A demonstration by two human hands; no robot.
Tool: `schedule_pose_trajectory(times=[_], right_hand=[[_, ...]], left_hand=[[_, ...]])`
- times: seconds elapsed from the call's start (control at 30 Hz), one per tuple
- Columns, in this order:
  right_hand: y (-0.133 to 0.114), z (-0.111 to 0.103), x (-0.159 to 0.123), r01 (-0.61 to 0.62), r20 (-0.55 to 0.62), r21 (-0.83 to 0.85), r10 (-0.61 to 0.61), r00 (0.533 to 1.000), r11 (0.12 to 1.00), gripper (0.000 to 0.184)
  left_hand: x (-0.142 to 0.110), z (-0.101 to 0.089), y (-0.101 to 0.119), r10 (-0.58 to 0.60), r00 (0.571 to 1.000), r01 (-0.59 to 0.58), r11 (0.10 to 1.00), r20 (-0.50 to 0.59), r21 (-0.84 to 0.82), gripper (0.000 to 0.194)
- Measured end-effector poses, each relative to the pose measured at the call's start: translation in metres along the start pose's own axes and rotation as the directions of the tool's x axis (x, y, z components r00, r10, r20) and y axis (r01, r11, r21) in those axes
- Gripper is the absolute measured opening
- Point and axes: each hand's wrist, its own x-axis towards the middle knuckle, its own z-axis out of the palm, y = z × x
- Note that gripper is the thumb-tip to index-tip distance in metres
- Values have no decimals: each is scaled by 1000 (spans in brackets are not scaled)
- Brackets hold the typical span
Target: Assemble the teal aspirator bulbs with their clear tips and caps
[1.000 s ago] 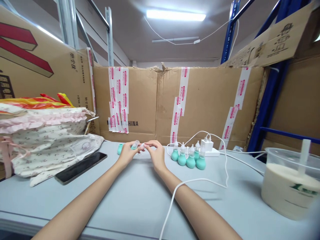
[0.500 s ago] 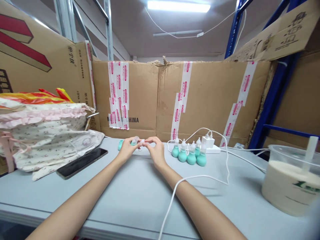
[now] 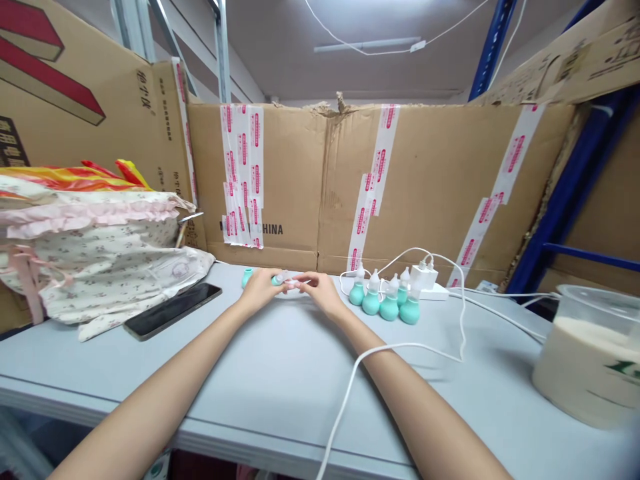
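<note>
My left hand (image 3: 261,291) and my right hand (image 3: 323,291) meet near the back of the table. The fingertips of both are closed around a small clear plastic piece (image 3: 291,285), its shape partly hidden. At my left fingers shows a teal squeeze bulb (image 3: 277,281) with a clear tip; whether that hand grips it too I cannot tell. Behind my left hand stands another teal bulb (image 3: 247,276), partly hidden, with no tip visible. To the right of my right hand, several teal bulbs with clear pointed tips (image 3: 389,307) stand upright in a group.
A white charger (image 3: 423,277) sits behind the bulbs; its white cable (image 3: 395,346) loops across my right forearm. A phone (image 3: 173,311) and a floral cloth bag (image 3: 115,267) lie left. A cup of pale drink (image 3: 585,370) stands right. Cardboard (image 3: 290,180) walls the back.
My view has tilted down and shifted slightly left. My fingertips have drawn lower around the small clear piece, and the right fingers lie flatter. The grouped bulbs have not moved.
</note>
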Motion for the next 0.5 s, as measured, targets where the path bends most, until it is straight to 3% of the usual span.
schedule_pose_trajectory(times=[0.1,0.23,0.3,0.4,0.5], right_hand=[[8,-4,3,-74,10,108,73,997,991,21],[23,-7,10,-153,-101,293,189,977,944,27],[30,-8,11,-167,-174,295,224,959,941,27],[34,-6,10,-182,-236,93,199,951,979,24],[30,2,5,-184,-186,-242,141,972,953,17]], left_hand=[[1,1,-1,-17,1000,17,1000,-16,1,28],[7,-3,-9,-74,984,46,983,-160,-176,37],[11,-5,-16,-122,970,64,963,-211,-262,37],[16,-7,-28,-190,951,95,930,-242,-356,36],[18,-7,-37,-210,943,94,913,-259,-397,35]])
